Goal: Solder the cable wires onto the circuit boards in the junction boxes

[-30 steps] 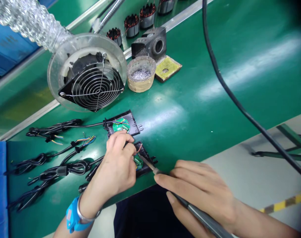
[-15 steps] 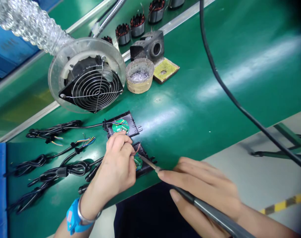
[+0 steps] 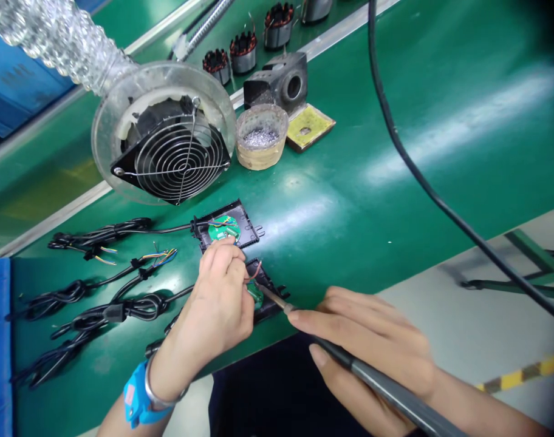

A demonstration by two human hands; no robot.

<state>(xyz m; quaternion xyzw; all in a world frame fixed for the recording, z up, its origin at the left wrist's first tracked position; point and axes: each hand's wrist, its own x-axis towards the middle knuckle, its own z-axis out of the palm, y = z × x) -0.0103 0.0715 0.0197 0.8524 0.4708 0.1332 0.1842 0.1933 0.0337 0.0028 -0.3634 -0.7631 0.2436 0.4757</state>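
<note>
1. Board [image 3: 256,296] in near case [image 3: 268,312], just inside the worktop's [image 3: 350,243] near edge;
2. Left hand [image 3: 225,291] curled over board; fingertips hidden, cannot tell whether pinching;
3. Right hand [image 3: 372,340] pinching iron [image 3: 372,377]; tip at board, contact unclear;
4. Second case [image 3: 249,226] beyond; cables [image 3: 140,309] toward worktop's left edge; bowl [image 3: 261,159] near far edge.

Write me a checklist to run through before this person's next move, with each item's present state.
1. Soldering iron held in right hand: ok, fingers around its handle.
2. Left hand at the nearer circuit board: ok, partly hiding it.
3. Iron's tip clear of left fingers: cannot tell; they are close together.
4. Reddish wire attached to that board: cannot tell, partly hidden.
5. Fan running: cannot tell from stills.
6. Yellow sponge on the bench: ok.
</note>
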